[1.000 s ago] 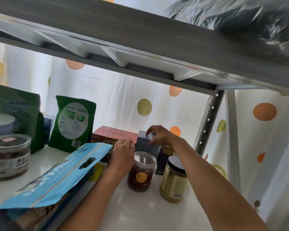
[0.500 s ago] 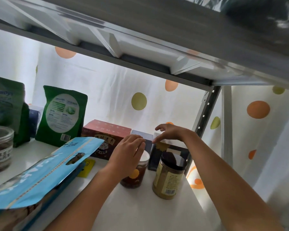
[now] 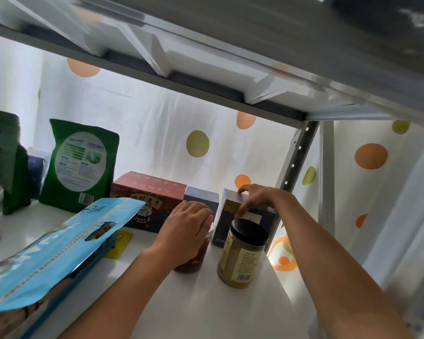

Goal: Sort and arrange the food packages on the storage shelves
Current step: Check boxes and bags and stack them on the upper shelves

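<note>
right hand – fingers pinch box top edge | left hand cups jar lid | box light, stiff – jar fragile

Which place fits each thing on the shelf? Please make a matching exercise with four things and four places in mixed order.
Things:
1. green pouch
2. red box
3. black-lidded jar
4. blue bag

Places:
A. lying flat at the front left
B. standing at the back, left of the red box
C. in front of the dark box held by the right hand
D. at the back, between the green pouch and a grey-blue box

Pairs: 1-B, 2-D, 3-C, 4-A
</note>
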The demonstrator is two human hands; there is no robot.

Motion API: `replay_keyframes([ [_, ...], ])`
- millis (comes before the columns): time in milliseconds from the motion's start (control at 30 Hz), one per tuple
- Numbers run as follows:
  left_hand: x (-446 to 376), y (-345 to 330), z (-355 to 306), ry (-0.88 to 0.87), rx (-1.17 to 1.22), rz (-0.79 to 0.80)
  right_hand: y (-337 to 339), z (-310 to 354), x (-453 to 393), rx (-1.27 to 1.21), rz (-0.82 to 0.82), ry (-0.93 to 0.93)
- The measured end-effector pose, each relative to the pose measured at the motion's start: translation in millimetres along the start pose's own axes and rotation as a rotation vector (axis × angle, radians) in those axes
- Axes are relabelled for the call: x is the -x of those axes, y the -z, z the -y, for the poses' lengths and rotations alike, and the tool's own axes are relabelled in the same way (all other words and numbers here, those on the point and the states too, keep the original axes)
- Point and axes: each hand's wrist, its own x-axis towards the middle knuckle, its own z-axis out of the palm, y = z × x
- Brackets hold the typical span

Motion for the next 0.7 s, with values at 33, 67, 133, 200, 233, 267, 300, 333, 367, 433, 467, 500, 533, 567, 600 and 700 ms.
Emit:
replay_keyframes([
  [33,0.5,0.1,-1.1,-0.005,-0.001,0.001,6.2,2.4,4.2,-0.019,-0.047,0.021],
  [67,0.7,0.2,-1.6,-0.010,0.002,-0.004,13.9,5.6,9.0,-0.036,-0.103,0.043],
  [133,1.3,0.6,-0.5,-0.014,0.001,-0.008,30.5,14.4,20.0,-0.025,-0.206,0.084],
  [200,1.6,0.6,1.7,-0.021,-0.004,-0.008,44.8,22.9,33.0,0.016,-0.292,0.130],
  [233,1.2,0.5,1.7,-0.027,-0.005,-0.016,50.6,26.1,40.5,0.031,-0.334,0.146],
  [267,0.9,0.0,2.3,-0.032,0.000,-0.028,55.0,29.8,48.3,0.039,-0.373,0.170],
  [300,0.7,-0.4,2.3,-0.038,0.006,-0.045,58.3,33.2,55.8,0.045,-0.412,0.188],
  [333,0.5,-0.5,0.8,-0.048,0.015,-0.061,62.0,35.9,65.7,0.051,-0.450,0.209],
  [367,1.0,-0.9,0.7,-0.058,0.020,-0.074,64.5,39.4,74.0,0.048,-0.481,0.233],
  [433,1.9,-0.3,-0.6,-0.071,0.044,-0.111,70.1,46.2,93.0,0.007,-0.526,0.291],
  [467,1.8,-0.1,-2.2,-0.068,0.067,-0.146,71.7,50.5,103.7,-0.015,-0.542,0.317],
  [500,2.2,1.7,-7.5,-0.056,0.100,-0.186,72.8,54.5,116.3,-0.038,-0.556,0.334],
  [533,1.8,3.3,-13.8,-0.026,0.148,-0.223,72.7,59.3,127.9,-0.063,-0.563,0.346],
  [567,2.5,7.1,-22.9,0.027,0.221,-0.255,71.6,64.6,140.8,-0.089,-0.564,0.359],
  [600,3.4,10.8,-32.4,0.088,0.316,-0.286,69.7,69.9,154.0,-0.113,-0.558,0.373],
  [700,16.6,26.1,-58.6,0.250,0.659,-0.388,60.4,79.6,189.1,-0.206,-0.550,0.394],
])
